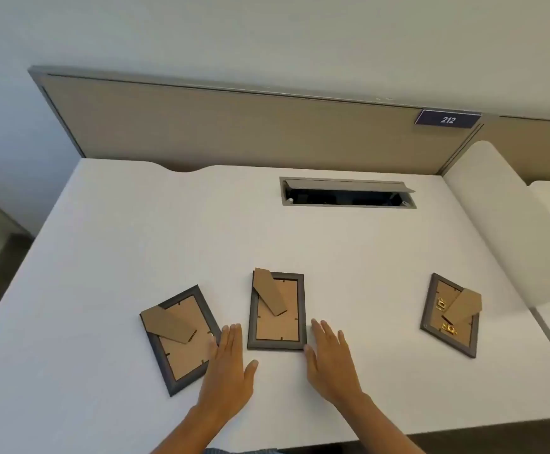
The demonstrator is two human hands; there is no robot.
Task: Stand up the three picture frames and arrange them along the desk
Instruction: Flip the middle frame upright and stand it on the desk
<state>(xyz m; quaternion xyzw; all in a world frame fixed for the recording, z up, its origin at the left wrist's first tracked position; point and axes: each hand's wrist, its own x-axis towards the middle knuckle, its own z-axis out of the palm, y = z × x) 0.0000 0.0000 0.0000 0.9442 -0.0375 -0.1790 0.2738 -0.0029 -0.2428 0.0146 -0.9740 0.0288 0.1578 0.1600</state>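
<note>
Three dark grey picture frames lie face down on the white desk (169,231), brown backs and cardboard easel flaps up. The left frame (182,348) is turned at an angle. The middle frame (277,322) lies nearly straight. The right frame (449,317) lies apart, tilted, with brass clips showing on its back. My left hand (231,362) rests flat between the left and middle frames, its fingers beside the left frame's right edge. My right hand (327,358) lies flat just right of the middle frame's lower corner. Both hands hold nothing.
A cable hatch (349,193) with its lid raised is set into the desk at the back. A beige partition (234,126) with a "212" label (447,119) runs behind the desk. A white rounded divider (509,217) borders the right side.
</note>
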